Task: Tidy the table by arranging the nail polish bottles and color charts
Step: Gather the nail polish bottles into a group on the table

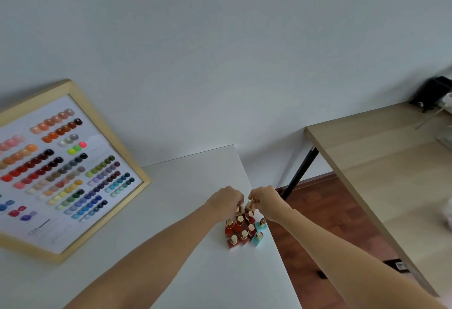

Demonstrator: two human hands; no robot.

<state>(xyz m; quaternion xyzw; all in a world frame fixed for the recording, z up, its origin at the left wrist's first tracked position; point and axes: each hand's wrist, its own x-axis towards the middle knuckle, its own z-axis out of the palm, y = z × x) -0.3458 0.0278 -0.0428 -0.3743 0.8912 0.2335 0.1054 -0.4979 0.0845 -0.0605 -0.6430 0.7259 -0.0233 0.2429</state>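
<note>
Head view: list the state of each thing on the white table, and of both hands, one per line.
Left hand: closed on the gold cap of a bottle.
Right hand: closed on the gold cap of another bottle.
Nail polish bottles: upright, capped, clustered near the table's right edge.
Color chart: framed, lying flat, face up, untouched.
White table: holds chart and bottles.

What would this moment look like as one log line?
left hand: on bottle cap | right hand: on bottle cap | bottles: clustered, table edge | colour chart: left
</note>
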